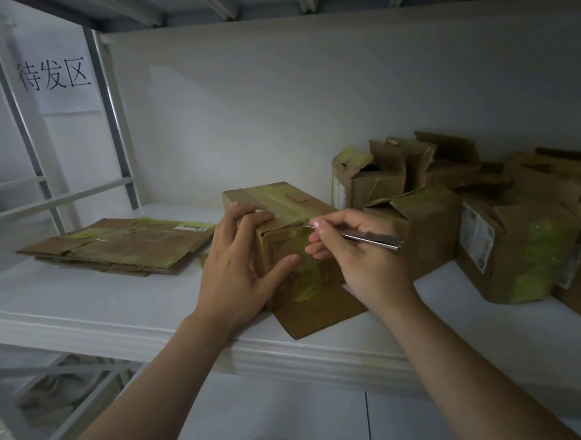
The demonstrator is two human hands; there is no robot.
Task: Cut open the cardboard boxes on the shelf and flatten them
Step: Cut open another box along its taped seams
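Observation:
A small taped cardboard box (281, 203) stands near the front of the white shelf (100, 309), with one bottom flap (317, 315) splayed out toward me. My left hand (241, 270) grips the box's near left corner, fingers on top and thumb on the front face. My right hand (356, 256) holds a slim metal knife (368, 237) like a pen, its tip at the tape on the box's top front edge.
A stack of flattened boxes (120, 245) lies to the left on the shelf. Several opened and crumpled boxes (486, 214) crowd the right side, close behind my right hand. A paper sign (54, 74) hangs on the rack's upright at upper left.

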